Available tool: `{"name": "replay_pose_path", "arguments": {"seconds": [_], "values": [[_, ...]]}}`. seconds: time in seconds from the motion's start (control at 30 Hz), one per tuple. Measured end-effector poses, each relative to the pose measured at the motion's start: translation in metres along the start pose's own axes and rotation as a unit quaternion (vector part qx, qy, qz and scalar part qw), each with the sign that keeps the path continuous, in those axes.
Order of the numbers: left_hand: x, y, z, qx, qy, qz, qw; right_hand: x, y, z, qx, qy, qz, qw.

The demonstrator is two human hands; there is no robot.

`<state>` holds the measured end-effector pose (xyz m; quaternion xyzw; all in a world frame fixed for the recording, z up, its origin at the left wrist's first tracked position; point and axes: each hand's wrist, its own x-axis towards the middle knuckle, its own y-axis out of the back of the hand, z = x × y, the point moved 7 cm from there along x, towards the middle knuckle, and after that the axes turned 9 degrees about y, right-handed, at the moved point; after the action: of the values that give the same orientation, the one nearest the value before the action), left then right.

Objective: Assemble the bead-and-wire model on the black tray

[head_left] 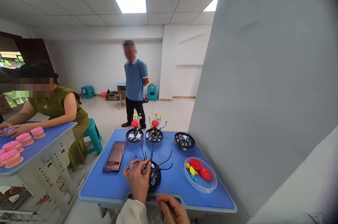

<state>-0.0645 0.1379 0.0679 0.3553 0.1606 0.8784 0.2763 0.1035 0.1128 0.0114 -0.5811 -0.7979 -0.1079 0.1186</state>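
At bench centre: black round base [154,178] with thin black arms [158,160] sticking up.
Left hand [137,178]: fingers curled closed on base's left rim.
Right hand [173,209]: at near bench [169,185] edge, empty, fingers loosely bent.
Risk: thin arms bending or snapping under a sideways push.
Risk: clear dish [201,175] of coloured balls near right edge, easily knocked off.

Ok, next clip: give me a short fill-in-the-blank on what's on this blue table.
1. The left hand rests on a black disc with thin black ____ sticking out.
2. The clear dish holds loose parts, the two biggest coloured ____.
3. At the table's far edge, ____ finished models carry red balls.
4. The right hand is at the table's ____ edge.

Missing words: wires; red; two; near
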Motion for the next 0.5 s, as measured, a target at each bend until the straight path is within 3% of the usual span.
{"name": "replay_pose_path", "arguments": {"seconds": [0.2,0.5], "values": [[0.002,-0.003,0.000,0.000,0.030,-0.023,0.999,0.033,0.008,-0.024,-0.091,0.095,0.081,0.988],[-0.004,-0.003,-0.008,0.016,0.009,-0.018,1.000,0.072,-0.016,-0.037,-0.135,0.172,0.024,0.976]]}}
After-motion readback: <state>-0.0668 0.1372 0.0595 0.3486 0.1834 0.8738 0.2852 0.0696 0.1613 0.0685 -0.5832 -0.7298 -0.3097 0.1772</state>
